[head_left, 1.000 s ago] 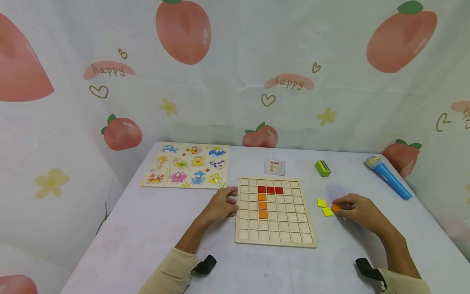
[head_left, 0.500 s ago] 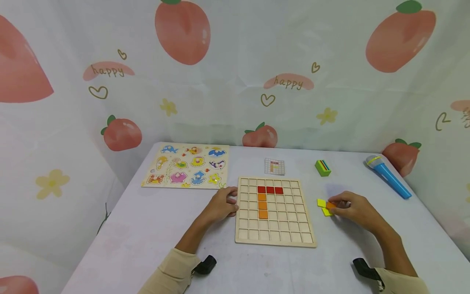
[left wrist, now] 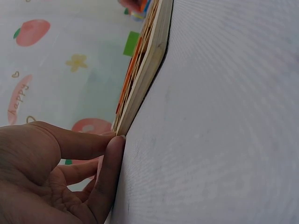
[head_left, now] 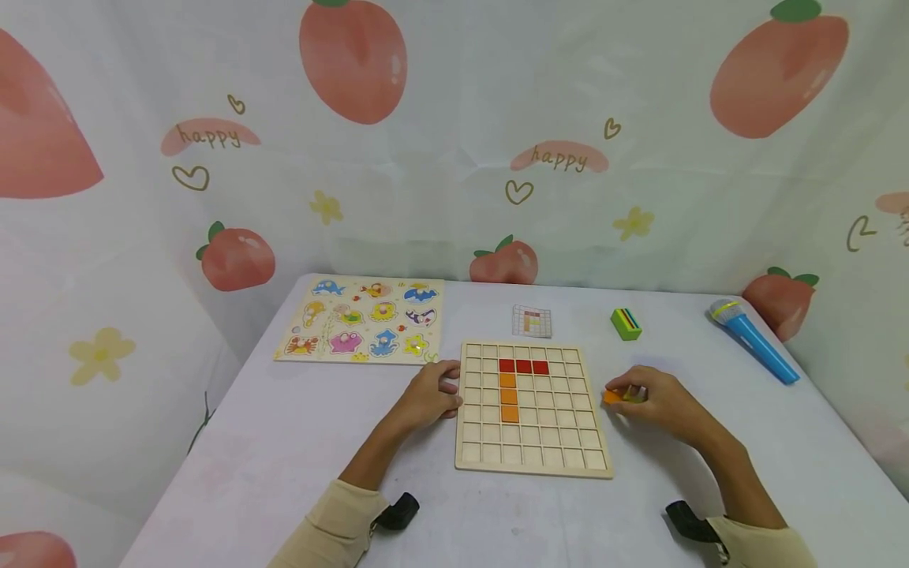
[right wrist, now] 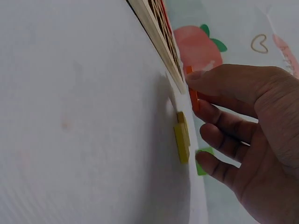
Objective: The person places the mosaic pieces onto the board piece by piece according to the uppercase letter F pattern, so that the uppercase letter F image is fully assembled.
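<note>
Compared with the earlier frames, the right hand (head_left: 656,397) has travelled leftward from the loose pieces toward the grid board, carrying a small flat orange square tile (head_left: 611,397) pinched between thumb and forefinger (right wrist: 212,83), just beside the board's right edge and raised off the white tablecloth-covered table (head_left: 284,442). Two small flat yellow square tiles (right wrist: 181,136) lie on the cloth under the curled lower fingers. Judged by its look, the tile is light, rigid and smooth, best taken by two opposite edges as here. The right forearm runs in from the near right corner, wrist low. The left hand (head_left: 428,395) rests against the left edge of the square pale wooden grid board (head_left: 533,454), fingertips (left wrist: 113,154) touching its rim, fingers loosely bent and gripping nothing. Three red and three orange tiles sit in the board's cells. Farther out lie a wooden animal peg puzzle (head_left: 364,321), a small printed pattern card (head_left: 531,321), a green block (head_left: 626,324) and a blue toy microphone (head_left: 754,341).
</note>
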Tool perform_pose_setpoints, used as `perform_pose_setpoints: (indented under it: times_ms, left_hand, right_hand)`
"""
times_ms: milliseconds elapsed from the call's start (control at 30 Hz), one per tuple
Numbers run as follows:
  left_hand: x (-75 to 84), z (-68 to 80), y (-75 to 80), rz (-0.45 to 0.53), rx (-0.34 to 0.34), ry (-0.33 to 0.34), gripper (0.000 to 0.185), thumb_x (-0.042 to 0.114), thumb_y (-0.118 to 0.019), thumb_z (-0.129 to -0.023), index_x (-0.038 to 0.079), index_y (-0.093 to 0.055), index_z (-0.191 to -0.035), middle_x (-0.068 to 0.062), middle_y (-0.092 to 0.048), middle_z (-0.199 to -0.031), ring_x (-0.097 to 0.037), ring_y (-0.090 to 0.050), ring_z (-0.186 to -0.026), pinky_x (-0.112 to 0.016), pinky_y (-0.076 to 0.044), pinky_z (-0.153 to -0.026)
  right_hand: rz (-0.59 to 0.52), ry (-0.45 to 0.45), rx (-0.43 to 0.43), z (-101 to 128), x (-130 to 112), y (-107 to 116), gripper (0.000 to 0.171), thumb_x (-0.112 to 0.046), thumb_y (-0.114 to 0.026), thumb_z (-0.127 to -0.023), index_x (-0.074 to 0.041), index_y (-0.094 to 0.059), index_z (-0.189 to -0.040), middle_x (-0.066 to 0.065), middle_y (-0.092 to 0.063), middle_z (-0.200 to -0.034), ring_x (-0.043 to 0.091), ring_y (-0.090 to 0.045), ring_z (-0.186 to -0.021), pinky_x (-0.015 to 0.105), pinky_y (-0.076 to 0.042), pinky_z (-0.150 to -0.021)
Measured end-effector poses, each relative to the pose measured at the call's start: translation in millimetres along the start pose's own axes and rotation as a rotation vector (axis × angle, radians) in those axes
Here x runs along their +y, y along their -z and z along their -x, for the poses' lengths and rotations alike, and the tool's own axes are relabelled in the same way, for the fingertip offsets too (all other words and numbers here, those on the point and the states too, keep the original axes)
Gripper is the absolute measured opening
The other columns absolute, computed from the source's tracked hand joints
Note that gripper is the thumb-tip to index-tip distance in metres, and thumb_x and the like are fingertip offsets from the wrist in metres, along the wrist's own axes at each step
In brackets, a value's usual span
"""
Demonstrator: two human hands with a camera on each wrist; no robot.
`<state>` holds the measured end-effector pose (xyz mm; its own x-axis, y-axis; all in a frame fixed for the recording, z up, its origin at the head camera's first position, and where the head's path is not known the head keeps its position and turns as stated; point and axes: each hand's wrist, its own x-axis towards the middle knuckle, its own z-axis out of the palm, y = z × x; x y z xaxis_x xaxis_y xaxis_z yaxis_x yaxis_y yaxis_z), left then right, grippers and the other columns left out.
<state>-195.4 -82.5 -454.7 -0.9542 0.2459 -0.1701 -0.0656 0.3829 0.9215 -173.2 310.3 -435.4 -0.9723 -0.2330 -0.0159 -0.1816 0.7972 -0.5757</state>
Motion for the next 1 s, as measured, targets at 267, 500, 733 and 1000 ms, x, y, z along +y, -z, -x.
perform_pose_setpoints:
  times_ms: [267,500,733,1000]
  left_hand:
    - [0.4,0.2,0.1,-0.001,-0.001,0.001,0.064,-0.009,-0.072,-0.091,-0.001,-0.052,-0.152,-0.015,-0.060,-0.137,-0.026,-0.063,-0.112,-0.030,-0.066,-0.075]
    - [0.0,0.5,0.2,-0.001,-0.007,-0.005,0.064,-0.009,-0.071,-0.091,-0.002,-0.051,-0.152,-0.015,-0.060,-0.137,-0.026,-0.063,-0.111,-0.030,-0.066,-0.075]
    - [0.5,1.3,0.3,0.004,-0.007,-0.012,0.064,-0.009,-0.071,-0.091,-0.002,-0.051,-0.152,-0.015,-0.060,-0.138,-0.026,-0.063,-0.111,-0.030,-0.066,-0.075]
    - [0.3,1.1,0.4,0.002,-0.010,-0.011,0.065,-0.009,-0.071,-0.091,-0.002,-0.051,-0.152,-0.015,-0.060,-0.137,-0.025,-0.063,-0.110,-0.030,-0.066,-0.074]
  right_hand:
    - [-0.007,0.073,-0.039,-7.0,-17.5,-7.4,0.025,-0.018,-0.082,-0.089,-0.010,-0.080,-0.112,-0.003,-0.070,-0.101,0.019,-0.057,-0.094,0.030,-0.051,-0.078]
    - [-0.039,0.138,-0.067,-12.9,-34.0,-15.9,0.024,-0.017,-0.084,-0.087,-0.011,-0.080,-0.110,-0.005,-0.068,-0.099,0.017,-0.055,-0.093,0.025,-0.049,-0.073]
    - [-0.045,0.166,-0.113,-18.9,-47.4,-26.7,0.025,-0.022,-0.084,-0.087,-0.013,-0.079,-0.110,-0.006,-0.068,-0.102,0.016,-0.056,-0.095,0.026,-0.050,-0.078]
    - [-0.038,0.251,-0.126,-23.4,-63.2,-38.5,0.023,-0.022,-0.083,-0.088,-0.013,-0.079,-0.109,-0.010,-0.067,-0.098,0.013,-0.058,-0.091,0.025,-0.052,-0.076]
